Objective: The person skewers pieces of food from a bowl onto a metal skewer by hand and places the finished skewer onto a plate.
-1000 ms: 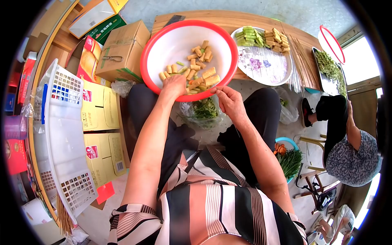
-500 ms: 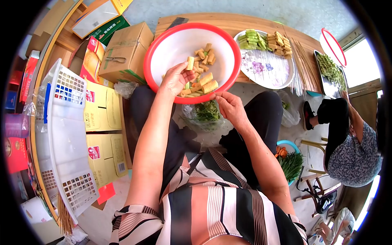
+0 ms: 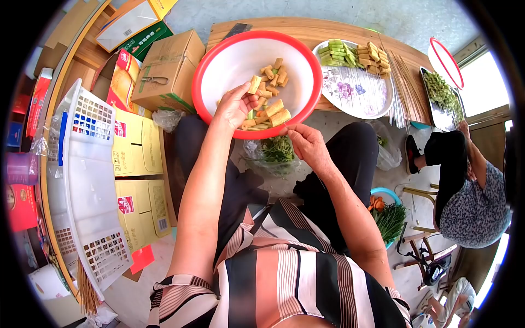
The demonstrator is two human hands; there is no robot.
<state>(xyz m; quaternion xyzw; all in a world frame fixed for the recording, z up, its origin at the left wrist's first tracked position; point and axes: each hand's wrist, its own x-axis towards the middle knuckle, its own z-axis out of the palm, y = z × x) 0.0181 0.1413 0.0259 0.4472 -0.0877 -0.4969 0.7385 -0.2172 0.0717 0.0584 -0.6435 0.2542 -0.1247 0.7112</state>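
Over the left part of a white basin [image 3: 219, 71] with a red rim, my left hand [image 3: 236, 107] pinches a short pale-yellow roll [image 3: 254, 84], which looks like rolled tofu skin. More tan rolls [image 3: 276, 112] lie heaped in the basin below and beside it. At the near rim, my right hand [image 3: 307, 141] is closed, thumb against fingers, on the end of a thin skewer [image 3: 285, 126]. Only a short bit of the skewer shows clearly; I cannot tell whether it enters any roll.
A flowered tray [image 3: 350, 101] holds skewered green pieces [image 3: 336, 54] and tan rolls [image 3: 374, 59]. Loose skewers [image 3: 407, 82] lie beside it. Bagged greens [image 3: 276, 148] sit below the basin. Cartons [image 3: 169, 68] and a white plastic basket [image 3: 90, 180] stand left; another person [image 3: 473, 202] sits right.
The roll in my left hand has tilted slightly to the right. My right hand has barely moved and keeps its pinch at the basin's near rim.
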